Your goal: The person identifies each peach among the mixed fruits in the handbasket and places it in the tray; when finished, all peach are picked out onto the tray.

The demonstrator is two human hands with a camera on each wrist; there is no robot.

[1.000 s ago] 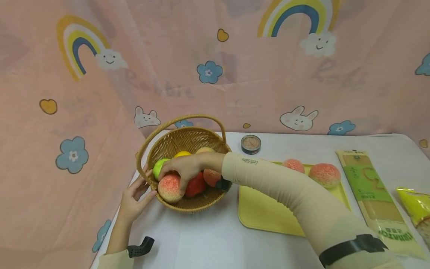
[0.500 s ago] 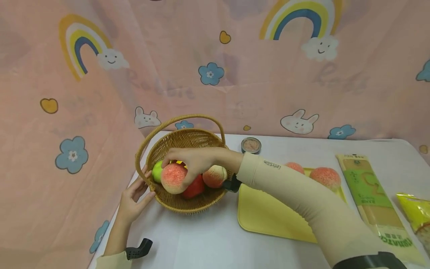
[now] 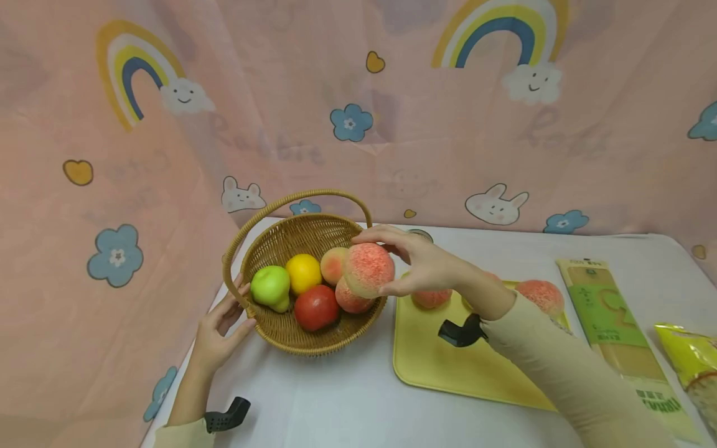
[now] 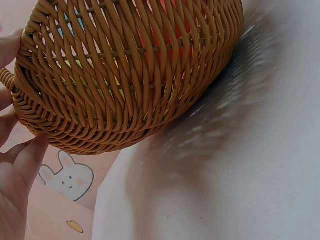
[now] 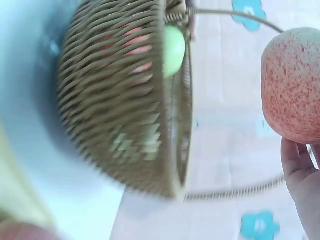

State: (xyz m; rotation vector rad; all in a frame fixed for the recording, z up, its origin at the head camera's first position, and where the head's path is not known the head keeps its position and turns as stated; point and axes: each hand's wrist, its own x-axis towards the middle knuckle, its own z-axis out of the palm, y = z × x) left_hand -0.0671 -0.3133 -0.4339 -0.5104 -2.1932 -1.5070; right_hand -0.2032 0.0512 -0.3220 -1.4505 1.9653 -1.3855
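In the head view my right hand grips a pink-and-cream peach, raised above the right rim of a wicker basket. The right wrist view shows this peach well above the basket's rim, fingers against its underside. My left hand holds the basket's left side by the foot of the handle; in the left wrist view its fingertips meet the wicker. Inside the basket lie a green pear, a yellow round fruit, a red round fruit and two smaller-looking peaches, partly covered by the held one.
Right of the basket lies a yellow tray with several peach-coloured fruits, one being a peach at its far right. A round tin stands behind my right hand. Further right are a long green-labelled packet and a yellow bag.
My right hand has lifted the peach from the basket's front left and carried it up and right to the right rim. My left hand has stayed at the basket's side.
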